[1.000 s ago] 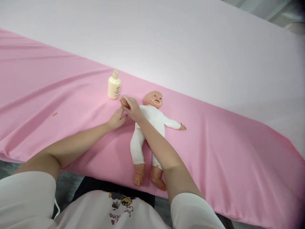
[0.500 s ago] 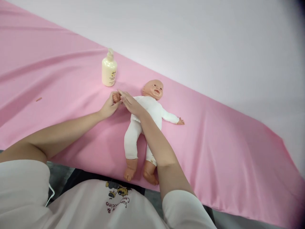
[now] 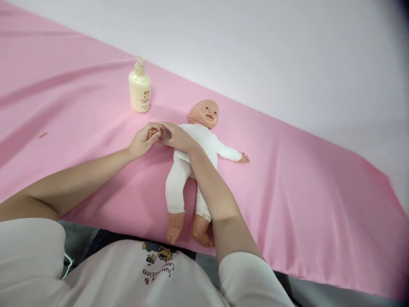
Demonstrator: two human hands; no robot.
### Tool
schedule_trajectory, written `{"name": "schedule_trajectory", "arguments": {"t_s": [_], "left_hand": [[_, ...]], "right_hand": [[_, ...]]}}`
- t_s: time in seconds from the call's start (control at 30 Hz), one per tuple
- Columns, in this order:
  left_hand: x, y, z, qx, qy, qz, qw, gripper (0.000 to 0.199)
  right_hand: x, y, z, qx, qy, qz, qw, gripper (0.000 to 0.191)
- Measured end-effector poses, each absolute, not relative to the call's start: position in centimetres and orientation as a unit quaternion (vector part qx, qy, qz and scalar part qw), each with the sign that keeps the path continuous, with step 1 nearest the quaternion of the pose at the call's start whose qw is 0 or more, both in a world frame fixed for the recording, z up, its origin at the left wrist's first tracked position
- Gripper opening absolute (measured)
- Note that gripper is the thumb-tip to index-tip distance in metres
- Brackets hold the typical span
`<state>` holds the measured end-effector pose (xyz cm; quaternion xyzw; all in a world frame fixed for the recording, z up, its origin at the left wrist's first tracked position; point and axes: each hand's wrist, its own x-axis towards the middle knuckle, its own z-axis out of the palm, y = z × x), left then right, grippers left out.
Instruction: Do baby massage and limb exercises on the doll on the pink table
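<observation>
A baby doll [image 3: 203, 136] with a white cloth body lies on its back on a pink sheet, its head away from me and its feet at the near edge. My left hand [image 3: 142, 140] is closed around the doll's small hand [image 3: 155, 133], with the thumb across it. Beside it, my right hand [image 3: 175, 135] wraps round the doll's wrist on the same arm, and its fingertips are partly hidden. My right forearm crosses over the doll's belly and hip. The doll's other arm [image 3: 230, 152] stretches out to the right.
A cream pump bottle [image 3: 139, 91] stands upright beyond my left hand. A small brownish strip [image 3: 42, 135] lies at the left on the pink sheet [image 3: 306, 204]. Past the sheet's far edge is a white surface [image 3: 271, 51].
My right hand, earlier laid with straight fingers over the doll's wrist, now curls around it. My left hand keeps its hold on the doll's hand. The view has shifted slightly.
</observation>
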<state>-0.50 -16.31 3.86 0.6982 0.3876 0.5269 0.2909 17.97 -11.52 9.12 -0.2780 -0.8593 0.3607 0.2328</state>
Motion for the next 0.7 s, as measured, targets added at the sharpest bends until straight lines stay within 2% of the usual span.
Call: {"name": "schedule_trajectory", "arguments": {"t_s": [0.2, 0.33, 0.6, 0.7], "left_hand": [[-0.8, -16.1, 4.3, 0.808, 0.313, 0.476, 0.151, 0.046], [-0.5, -16.2, 4.3, 0.824, 0.288, 0.477, 0.105, 0.043], [-0.3, -16.6, 3.6, 0.814, 0.267, 0.504, 0.109, 0.027], [-0.5, -16.8, 3.7, 0.779, 0.311, 0.525, 0.145, 0.029]], "right_hand": [[17.6, -12.0, 9.4, -0.255, -0.893, 0.304, 0.211, 0.028], [17.8, -11.2, 8.7, -0.253, -0.917, 0.234, 0.200, 0.014], [17.9, -11.1, 8.7, -0.245, -0.908, 0.250, 0.230, 0.010], [17.9, -11.8, 9.5, -0.284, -0.884, 0.285, 0.237, 0.012]]}}
